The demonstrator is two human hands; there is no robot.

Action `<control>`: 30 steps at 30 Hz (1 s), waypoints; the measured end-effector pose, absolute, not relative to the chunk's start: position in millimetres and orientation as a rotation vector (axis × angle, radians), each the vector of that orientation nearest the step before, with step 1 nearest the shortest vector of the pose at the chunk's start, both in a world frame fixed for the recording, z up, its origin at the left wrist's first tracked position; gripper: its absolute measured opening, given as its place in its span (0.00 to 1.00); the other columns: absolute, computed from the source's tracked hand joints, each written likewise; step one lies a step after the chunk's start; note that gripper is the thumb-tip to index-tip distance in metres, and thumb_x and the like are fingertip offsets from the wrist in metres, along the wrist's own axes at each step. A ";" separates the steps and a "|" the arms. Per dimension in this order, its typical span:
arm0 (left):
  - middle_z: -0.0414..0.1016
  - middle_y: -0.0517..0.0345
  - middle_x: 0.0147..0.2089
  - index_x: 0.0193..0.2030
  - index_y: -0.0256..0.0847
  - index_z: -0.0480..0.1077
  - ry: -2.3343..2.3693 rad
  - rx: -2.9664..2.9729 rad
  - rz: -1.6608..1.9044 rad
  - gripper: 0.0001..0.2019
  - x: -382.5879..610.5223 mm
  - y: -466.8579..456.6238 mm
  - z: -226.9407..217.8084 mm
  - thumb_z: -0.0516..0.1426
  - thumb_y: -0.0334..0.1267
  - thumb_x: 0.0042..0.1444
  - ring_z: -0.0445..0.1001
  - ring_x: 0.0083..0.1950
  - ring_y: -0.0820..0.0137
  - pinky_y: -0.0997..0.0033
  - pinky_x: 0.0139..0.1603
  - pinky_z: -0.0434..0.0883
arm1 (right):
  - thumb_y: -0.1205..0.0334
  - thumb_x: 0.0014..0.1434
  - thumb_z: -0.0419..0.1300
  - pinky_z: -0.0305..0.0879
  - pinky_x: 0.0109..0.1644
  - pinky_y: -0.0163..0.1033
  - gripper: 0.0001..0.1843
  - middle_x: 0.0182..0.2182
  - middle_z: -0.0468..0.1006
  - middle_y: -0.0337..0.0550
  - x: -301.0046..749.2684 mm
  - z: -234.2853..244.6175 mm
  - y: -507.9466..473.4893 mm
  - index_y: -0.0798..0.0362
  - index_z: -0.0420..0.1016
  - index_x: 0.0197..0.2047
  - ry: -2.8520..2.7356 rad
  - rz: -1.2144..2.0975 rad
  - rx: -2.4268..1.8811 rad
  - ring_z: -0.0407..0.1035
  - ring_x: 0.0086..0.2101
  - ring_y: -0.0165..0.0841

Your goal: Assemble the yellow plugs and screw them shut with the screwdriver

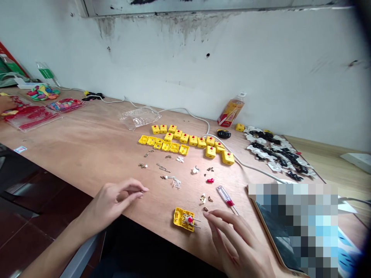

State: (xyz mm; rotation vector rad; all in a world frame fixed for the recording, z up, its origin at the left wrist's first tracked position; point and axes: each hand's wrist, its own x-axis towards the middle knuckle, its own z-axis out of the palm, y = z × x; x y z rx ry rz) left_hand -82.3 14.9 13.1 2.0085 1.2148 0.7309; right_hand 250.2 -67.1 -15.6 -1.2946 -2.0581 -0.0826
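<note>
Fingers of the left hand (111, 200) nearly meet in the head view, thumb close to forefinger; whether something tiny sits between them cannot be told. The right hand's (242, 237) fingertips stand narrow at a small brass piece (205, 209), grip unclear. Small parts lie in separate clusters, probably to keep kinds apart. Between the hands, near the table (116, 127) edge, the yellow half shell (176, 218) rests open side up, presumably so its contents stay seated: red button (189, 219), two metal prongs (197, 220) jutting rightward.
</note>
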 end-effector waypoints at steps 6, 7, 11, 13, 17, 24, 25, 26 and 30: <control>0.81 0.58 0.46 0.45 0.42 0.76 0.841 2.097 0.776 0.07 -27.7 7.4 10.0 0.56 0.32 0.71 0.80 0.46 0.71 0.77 0.48 0.74 | 0.64 0.72 0.54 0.79 0.43 0.35 0.11 0.43 0.84 0.44 239.4 -9.1 -70.6 0.49 0.76 0.53 -2.057 0.096 -1.317 0.81 0.41 0.33; 0.81 0.58 0.45 0.44 0.41 0.76 0.802 2.114 0.781 0.07 -21.1 7.7 9.1 0.56 0.30 0.70 0.79 0.45 0.71 0.76 0.49 0.74 | 0.65 0.72 0.54 0.80 0.42 0.35 0.11 0.43 0.84 0.45 238.6 -10.0 -70.6 0.49 0.77 0.52 -2.049 0.114 -1.327 0.81 0.41 0.33; 0.81 0.59 0.42 0.45 0.40 0.76 0.749 2.152 0.769 0.06 -4.6 7.8 5.3 0.58 0.27 0.68 0.78 0.43 0.71 0.76 0.47 0.72 | 0.68 0.72 0.53 0.80 0.40 0.37 0.13 0.43 0.84 0.46 236.9 -16.8 -70.4 0.50 0.78 0.50 -2.046 0.147 -1.368 0.81 0.39 0.34; 0.81 0.59 0.43 0.49 0.40 0.75 0.749 2.173 0.778 0.08 -1.0 6.3 3.1 0.58 0.26 0.68 0.78 0.44 0.71 0.76 0.47 0.73 | 0.69 0.72 0.53 0.80 0.40 0.37 0.13 0.43 0.84 0.46 236.7 -19.8 -70.3 0.50 0.78 0.50 -2.048 0.157 -1.364 0.81 0.39 0.34; 0.82 0.57 0.43 0.56 0.40 0.74 0.774 2.219 0.804 0.12 2.1 2.1 -2.1 0.58 0.28 0.68 0.78 0.40 0.70 0.75 0.43 0.74 | 0.69 0.71 0.54 0.80 0.38 0.38 0.13 0.41 0.85 0.46 236.9 -21.0 -69.1 0.51 0.79 0.50 -2.044 0.120 -1.343 0.81 0.36 0.34; 0.81 0.58 0.43 0.50 0.43 0.75 0.751 2.183 0.822 0.10 4.3 0.7 -3.8 0.57 0.26 0.67 0.79 0.43 0.69 0.73 0.46 0.74 | 0.69 0.72 0.52 0.79 0.39 0.37 0.14 0.40 0.85 0.45 235.7 -16.5 -70.0 0.50 0.80 0.48 -2.083 0.186 -1.363 0.79 0.35 0.34; 0.81 0.59 0.43 0.48 0.43 0.75 0.740 2.181 0.821 0.10 4.9 1.2 -3.3 0.57 0.25 0.67 0.79 0.44 0.70 0.73 0.48 0.74 | 0.69 0.72 0.53 0.79 0.39 0.37 0.14 0.40 0.85 0.45 235.3 -16.5 -70.4 0.50 0.80 0.48 -2.077 0.198 -1.368 0.79 0.36 0.34; 0.81 0.60 0.43 0.47 0.43 0.75 0.737 2.181 0.817 0.10 5.6 1.8 -3.2 0.57 0.24 0.67 0.78 0.45 0.70 0.73 0.48 0.74 | 0.69 0.72 0.53 0.79 0.40 0.37 0.14 0.40 0.84 0.45 235.0 -16.7 -70.8 0.50 0.80 0.48 -2.072 0.206 -1.369 0.79 0.36 0.34; 0.79 0.60 0.43 0.50 0.44 0.73 0.793 2.225 0.796 0.10 6.9 1.8 -8.0 0.56 0.26 0.68 0.79 0.44 0.71 0.74 0.47 0.75 | 0.71 0.72 0.53 0.78 0.41 0.37 0.14 0.40 0.84 0.44 234.3 -17.3 -71.1 0.50 0.79 0.49 -2.067 0.223 -1.373 0.78 0.36 0.34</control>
